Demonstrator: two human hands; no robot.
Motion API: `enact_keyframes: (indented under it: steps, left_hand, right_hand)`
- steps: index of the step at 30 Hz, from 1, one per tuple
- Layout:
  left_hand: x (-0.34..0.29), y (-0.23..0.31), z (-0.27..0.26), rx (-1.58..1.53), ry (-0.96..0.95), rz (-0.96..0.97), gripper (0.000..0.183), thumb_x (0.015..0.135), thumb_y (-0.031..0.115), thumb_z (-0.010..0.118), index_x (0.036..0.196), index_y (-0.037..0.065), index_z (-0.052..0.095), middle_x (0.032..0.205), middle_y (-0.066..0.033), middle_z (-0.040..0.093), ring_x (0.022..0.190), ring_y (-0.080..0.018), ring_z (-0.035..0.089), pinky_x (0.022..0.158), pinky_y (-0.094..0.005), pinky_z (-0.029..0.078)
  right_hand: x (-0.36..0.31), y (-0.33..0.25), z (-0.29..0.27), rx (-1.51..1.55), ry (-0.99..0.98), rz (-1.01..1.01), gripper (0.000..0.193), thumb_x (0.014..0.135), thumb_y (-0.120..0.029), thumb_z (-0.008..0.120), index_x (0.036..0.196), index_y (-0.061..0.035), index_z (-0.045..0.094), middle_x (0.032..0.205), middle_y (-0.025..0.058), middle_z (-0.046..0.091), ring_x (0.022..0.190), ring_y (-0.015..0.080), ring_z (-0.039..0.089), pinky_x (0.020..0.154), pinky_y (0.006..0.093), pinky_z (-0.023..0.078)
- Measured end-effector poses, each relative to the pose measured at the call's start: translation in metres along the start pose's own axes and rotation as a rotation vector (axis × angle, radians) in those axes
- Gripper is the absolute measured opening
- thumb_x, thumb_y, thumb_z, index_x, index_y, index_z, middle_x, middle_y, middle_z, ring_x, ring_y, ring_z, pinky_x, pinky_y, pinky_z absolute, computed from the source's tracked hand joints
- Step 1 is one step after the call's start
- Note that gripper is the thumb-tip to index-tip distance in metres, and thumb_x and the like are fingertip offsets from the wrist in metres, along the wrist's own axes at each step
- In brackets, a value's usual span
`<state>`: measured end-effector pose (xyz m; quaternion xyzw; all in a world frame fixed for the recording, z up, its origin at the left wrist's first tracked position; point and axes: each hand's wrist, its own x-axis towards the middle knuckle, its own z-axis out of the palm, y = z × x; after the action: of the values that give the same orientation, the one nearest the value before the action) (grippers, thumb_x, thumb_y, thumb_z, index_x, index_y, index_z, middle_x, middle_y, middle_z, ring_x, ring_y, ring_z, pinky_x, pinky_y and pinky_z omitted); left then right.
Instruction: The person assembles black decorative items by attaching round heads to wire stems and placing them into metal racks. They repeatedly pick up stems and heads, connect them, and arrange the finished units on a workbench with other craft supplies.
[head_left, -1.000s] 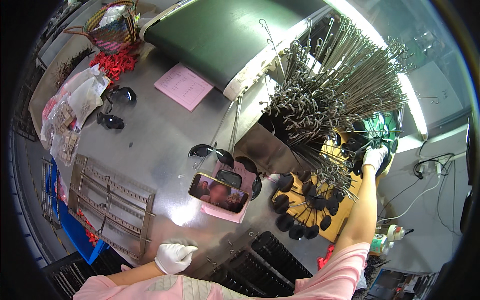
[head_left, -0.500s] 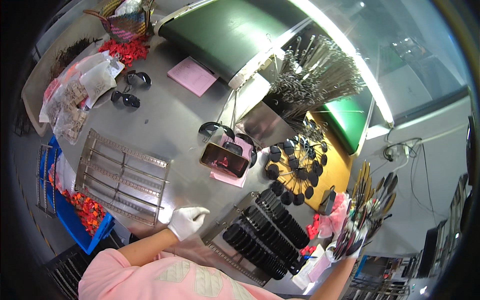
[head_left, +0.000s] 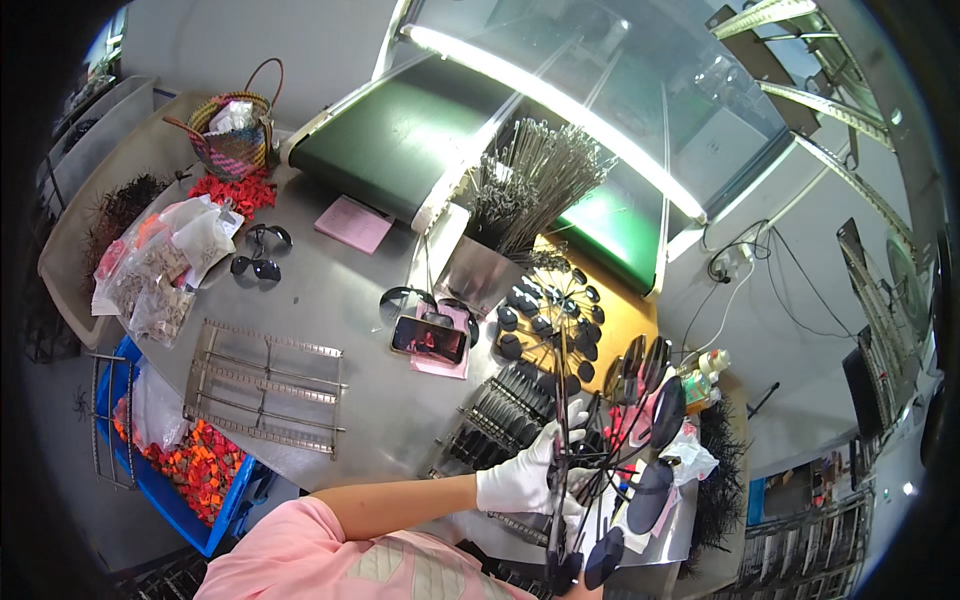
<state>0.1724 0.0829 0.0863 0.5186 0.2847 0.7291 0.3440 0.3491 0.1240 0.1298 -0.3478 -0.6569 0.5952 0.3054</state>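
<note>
At lower right, the left hand (head_left: 528, 477) spreads its fingers against likely light, springy lens-tipped wires (head_left: 606, 466), best held by stems; right hand's grip unclear.

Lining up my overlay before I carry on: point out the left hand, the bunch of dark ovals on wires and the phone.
Left hand (head_left: 525, 480): head view, middle of the white-gloved hand.
Bunch of dark ovals (head_left: 651, 497): head view, one large oval.
Phone (head_left: 429, 340): head view, its screen.
</note>
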Motion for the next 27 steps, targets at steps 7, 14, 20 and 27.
enact_keyframes:
  steps: [7,14,20,27]
  left_hand:
    - [-0.001,-0.001,-0.002,-0.52,0.108,-0.132,0.128,0.07,0.0,0.091,0.161,0.017,0.003,0.123,-0.0076,0.051,0.091,-0.0121,0.059,0.084,-0.0342,0.056]
    - [0.005,-0.01,-0.007,-0.246,0.028,-0.122,0.139,0.065,-0.006,0.091,0.163,0.019,-0.005,0.123,-0.0048,0.051,0.091,-0.0087,0.055,0.088,-0.0317,0.054]
    - [0.015,0.001,-0.018,-0.215,0.074,-0.189,0.146,0.058,0.004,0.096,0.163,0.019,-0.004,0.157,-0.0112,0.029,0.111,-0.0155,0.054,0.096,-0.0346,0.052]
    - [0.03,-0.01,-0.025,-0.042,-0.024,-0.066,0.146,0.058,0.011,0.1,0.162,0.024,-0.001,0.148,-0.0131,0.034,0.125,-0.025,0.053,0.104,-0.0449,0.049]
  right_hand:
    - [0.001,-0.007,0.018,0.016,-0.032,-0.061,0.078,0.1,-0.005,0.059,0.161,-0.0072,0.01,0.122,0.0151,0.067,0.107,0.0218,0.066,0.093,0.0332,0.053]
    - [0.008,-0.003,0.027,-0.067,0.122,-0.069,0.044,0.1,-0.036,0.066,0.132,-0.0065,0.062,0.117,0.0169,0.071,0.105,0.0287,0.069,0.098,0.0429,0.054]
    - [0.02,0.003,0.011,0.159,0.08,0.271,0.041,0.108,-0.022,0.051,0.142,0.0005,0.054,0.115,0.0107,0.068,0.091,0.0082,0.062,0.07,0.0215,0.048]
    - [0.028,0.002,0.021,0.088,0.12,0.097,0.047,0.104,-0.033,0.063,0.131,0.0056,0.058,0.114,0.0147,0.068,0.103,0.025,0.068,0.091,0.0354,0.056]
